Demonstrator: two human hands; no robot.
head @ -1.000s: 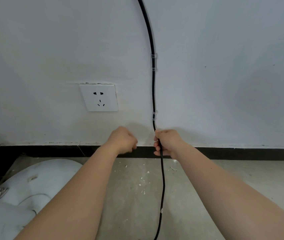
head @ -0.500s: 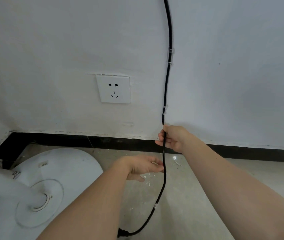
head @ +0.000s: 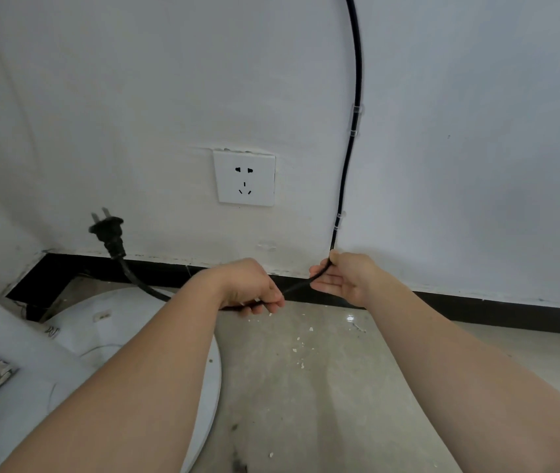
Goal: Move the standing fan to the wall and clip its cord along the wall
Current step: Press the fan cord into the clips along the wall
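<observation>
A black cord runs down the white wall, held by clear clips, an upper clip and a lower clip. My right hand pinches the cord just below the lower clip, close to the black skirting. My left hand is shut on the cord further along, to the left. Beyond it the cord curves up to the black plug, which hangs in the air with its prongs pointing up-left. The fan's round white base and white pole sit at the lower left.
A white wall socket sits left of the cord, above the skirting. Another clear clip is stuck on the wall low between socket and cord. White crumbs lie on the concrete floor. The room's corner is at the left.
My left hand has closed on the cord and pulled it left and up, lifting the plug off the floor into the air. The right hand stays pinched on the cord below the lower clip.
</observation>
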